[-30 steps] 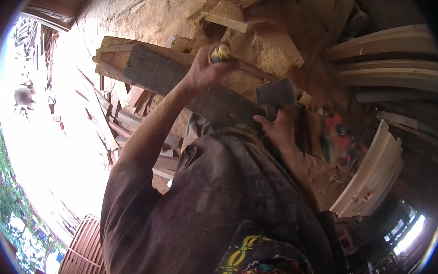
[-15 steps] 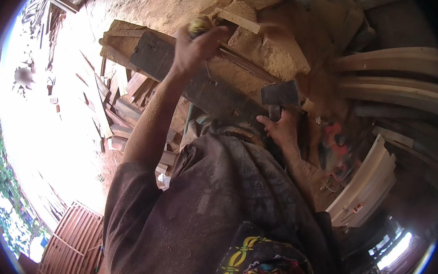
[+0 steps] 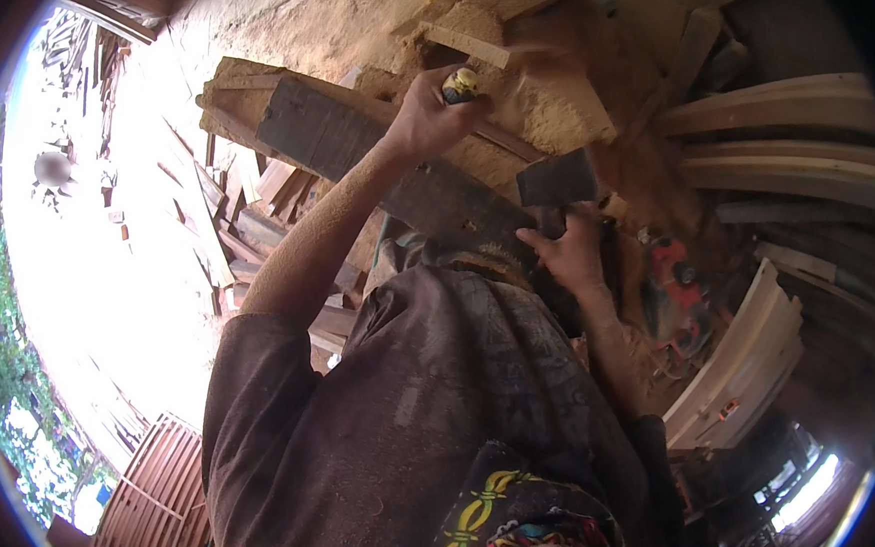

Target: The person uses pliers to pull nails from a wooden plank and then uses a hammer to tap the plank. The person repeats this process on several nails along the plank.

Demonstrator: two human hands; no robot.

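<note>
My left hand (image 3: 433, 115) is closed around a yellow-and-black handle (image 3: 460, 86), whose rounded end shows above the fist; the rest of that tool is hidden. It is held over a dark, worn wooden plank (image 3: 324, 130) that slants across in front of me. Lower right, my right hand (image 3: 575, 253) grips a mallet (image 3: 558, 178) with a dark block-shaped head, close to the plank's near end. A narrow reddish-brown wood strip (image 3: 512, 143) runs along the plank's far side.
Sawdust heaps (image 3: 552, 101) and a pale wood offcut (image 3: 467, 45) lie beyond the plank. A red-and-black power tool (image 3: 677, 284) sits at right, near curved boards (image 3: 778, 104). Scrap pieces (image 3: 277, 183) pile up at left, with a slatted wooden frame (image 3: 150, 492) lower left.
My left hand has moved right and slightly nearer along the plank with the yellow-and-black handle. The mallet in my right hand has tilted slightly, staying in about the same place.
</note>
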